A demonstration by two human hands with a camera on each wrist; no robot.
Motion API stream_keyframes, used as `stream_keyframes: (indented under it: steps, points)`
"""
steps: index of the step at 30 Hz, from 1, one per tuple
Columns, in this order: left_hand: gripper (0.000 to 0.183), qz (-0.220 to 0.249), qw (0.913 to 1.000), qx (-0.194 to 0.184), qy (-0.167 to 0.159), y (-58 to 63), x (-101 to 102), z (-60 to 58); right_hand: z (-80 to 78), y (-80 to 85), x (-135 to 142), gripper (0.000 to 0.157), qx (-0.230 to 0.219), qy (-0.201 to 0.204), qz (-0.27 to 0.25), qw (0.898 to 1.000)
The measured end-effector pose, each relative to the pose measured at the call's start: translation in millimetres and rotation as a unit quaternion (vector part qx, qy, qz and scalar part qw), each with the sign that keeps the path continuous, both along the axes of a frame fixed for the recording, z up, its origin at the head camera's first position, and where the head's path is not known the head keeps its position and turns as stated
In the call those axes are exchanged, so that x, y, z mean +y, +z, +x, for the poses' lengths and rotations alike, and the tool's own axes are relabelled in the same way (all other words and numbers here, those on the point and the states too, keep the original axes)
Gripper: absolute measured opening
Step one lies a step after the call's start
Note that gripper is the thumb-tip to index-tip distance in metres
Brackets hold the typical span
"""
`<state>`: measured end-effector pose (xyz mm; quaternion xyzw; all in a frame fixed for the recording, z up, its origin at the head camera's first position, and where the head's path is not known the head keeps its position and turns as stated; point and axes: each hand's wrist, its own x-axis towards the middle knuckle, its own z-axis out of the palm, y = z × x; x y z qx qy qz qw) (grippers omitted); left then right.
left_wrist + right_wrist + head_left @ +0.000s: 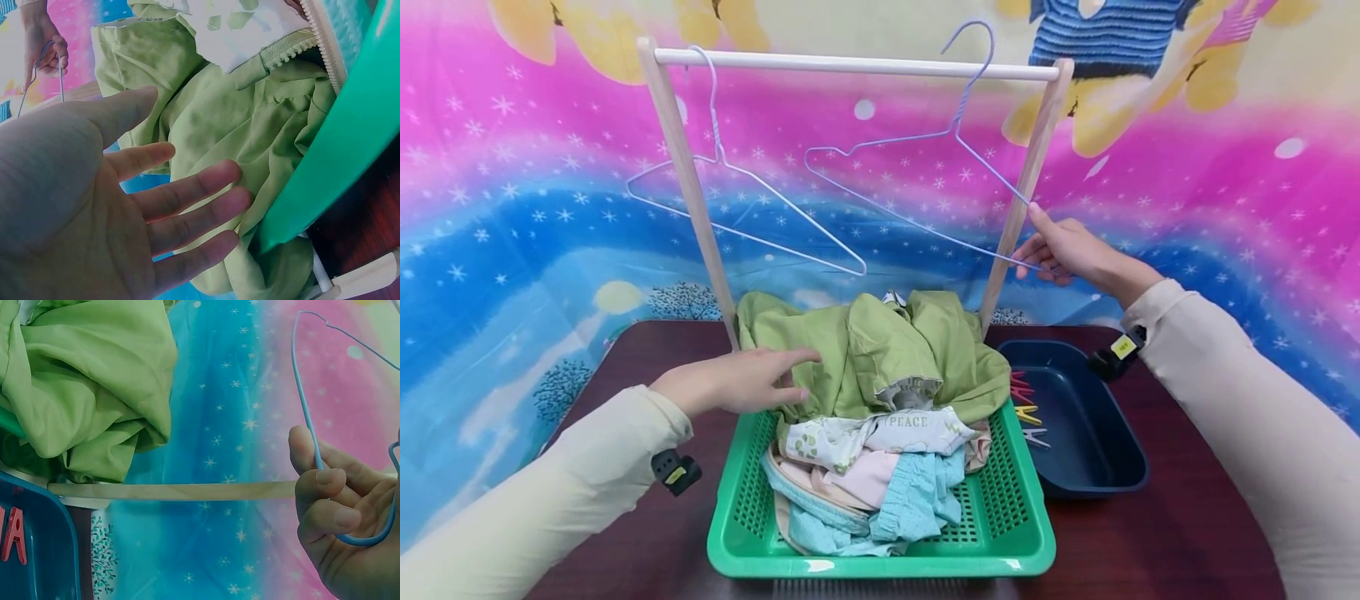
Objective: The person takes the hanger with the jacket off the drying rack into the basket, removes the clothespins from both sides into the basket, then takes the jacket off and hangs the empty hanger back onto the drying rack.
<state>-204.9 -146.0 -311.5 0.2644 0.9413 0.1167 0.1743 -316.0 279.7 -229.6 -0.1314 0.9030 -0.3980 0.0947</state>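
Note:
My right hand [1067, 250] grips a light-blue wire hanger [917, 223] by one end; its shoulder wire curves through the fingers [319, 515] in the right wrist view. The hook of that hanger rises above the rack's white bar [850, 62] in the head view. My left hand [737, 382] is at the left of a green garment [820, 350], fingers spread and nothing held. That garment, with a zipper [290, 53] showing in the left wrist view, lies heaped over other clothes in a green basket [880, 567].
A second wire hanger [790, 246] hangs at the bar's left end. Right of the basket stands a dark blue tub [1082, 417] with red, yellow and white clothespins [1028, 414]. The rack's wooden posts [696, 192] rise behind the basket, before a patterned cloth backdrop [1225, 208].

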Motion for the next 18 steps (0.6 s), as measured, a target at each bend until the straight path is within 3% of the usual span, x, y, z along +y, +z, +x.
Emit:
stream_keyframes:
  steps: [10,18]
  points:
    - [0.06,0.001,1.0,-0.007,0.004,-2.4,-1,0.1,-2.2,-12.4,-9,0.098,-0.012,0.008,0.019,1.0]
    - [0.06,-0.002,0.9999,-0.004,0.011,-1.4,-3,2.1,-4.1,-18.4,-8,0.088,-0.019,0.025,0.003,1.0]
